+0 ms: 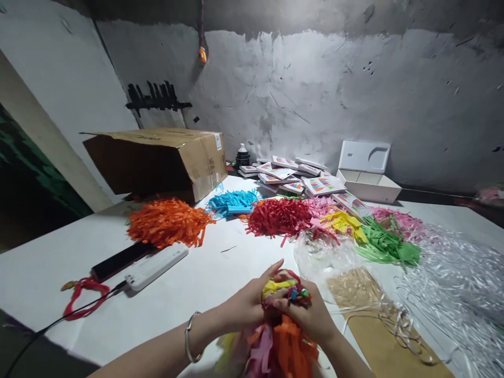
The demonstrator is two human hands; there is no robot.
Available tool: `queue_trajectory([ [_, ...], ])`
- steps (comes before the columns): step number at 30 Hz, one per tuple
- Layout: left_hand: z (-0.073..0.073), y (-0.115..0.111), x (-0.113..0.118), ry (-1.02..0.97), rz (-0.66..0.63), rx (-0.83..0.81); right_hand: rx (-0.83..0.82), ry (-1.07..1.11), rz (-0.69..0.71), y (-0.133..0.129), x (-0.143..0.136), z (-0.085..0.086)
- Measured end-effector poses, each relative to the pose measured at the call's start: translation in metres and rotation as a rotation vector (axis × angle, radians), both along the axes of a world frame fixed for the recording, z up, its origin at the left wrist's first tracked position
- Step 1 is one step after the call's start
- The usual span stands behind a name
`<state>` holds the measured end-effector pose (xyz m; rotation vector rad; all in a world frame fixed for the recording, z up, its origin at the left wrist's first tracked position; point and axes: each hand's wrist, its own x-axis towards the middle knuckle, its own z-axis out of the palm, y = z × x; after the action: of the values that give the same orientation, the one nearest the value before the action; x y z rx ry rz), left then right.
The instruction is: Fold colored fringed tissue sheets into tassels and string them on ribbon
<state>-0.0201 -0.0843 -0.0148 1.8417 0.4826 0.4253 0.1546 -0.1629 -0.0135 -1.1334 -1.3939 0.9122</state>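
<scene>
Across mid-frame: orange strips (169, 221) and red strips (277, 215) on the bench (220, 273), cardboard box (202, 168) at left.
Lower right: brown board (394, 346) near the right hand (315, 310) (clear strands (464, 283) beyond).
Strip bundle (293, 341): lower centre, long axis near vertical, loose ends toward the bottom edge.
Left hand (252, 296) and right: both wrapped round its top.

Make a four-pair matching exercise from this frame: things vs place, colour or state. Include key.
Things:
1. streamer bundle
2. cardboard box
3. bracelet
4. green strips

Matches:
A. silver, worn on an arm
B. just right of the yellow strips
C. held by the left hand and right hand
D. brown, at the table's rear left

Pairs: 1-C, 2-D, 3-A, 4-B
</scene>
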Motion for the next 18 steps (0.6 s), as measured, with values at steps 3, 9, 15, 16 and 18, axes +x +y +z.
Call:
queue_trajectory([
  [3, 0.011, 0.006, -0.007, 0.118, -0.016, 0.084, 0.024, -0.075, -0.058, 0.002, 0.004, -0.005],
  [9, 0.026, 0.013, -0.004, -0.019, 0.095, 0.125, 0.074, -0.166, -0.087, 0.000, 0.002, -0.001],
  [15, -0.017, -0.023, 0.024, -0.354, 0.028, -0.399, 0.054, -0.001, -0.186, -0.009, -0.007, 0.008],
  [16, -0.021, -0.027, 0.026, -0.400, 0.035, -0.460, 0.046, 0.034, -0.238, -0.009, -0.008, 0.005],
  [18, -0.025, -0.033, 0.029, -0.489, 0.050, -0.579, 0.040, 0.099, -0.335, -0.007, -0.009, -0.002],
])
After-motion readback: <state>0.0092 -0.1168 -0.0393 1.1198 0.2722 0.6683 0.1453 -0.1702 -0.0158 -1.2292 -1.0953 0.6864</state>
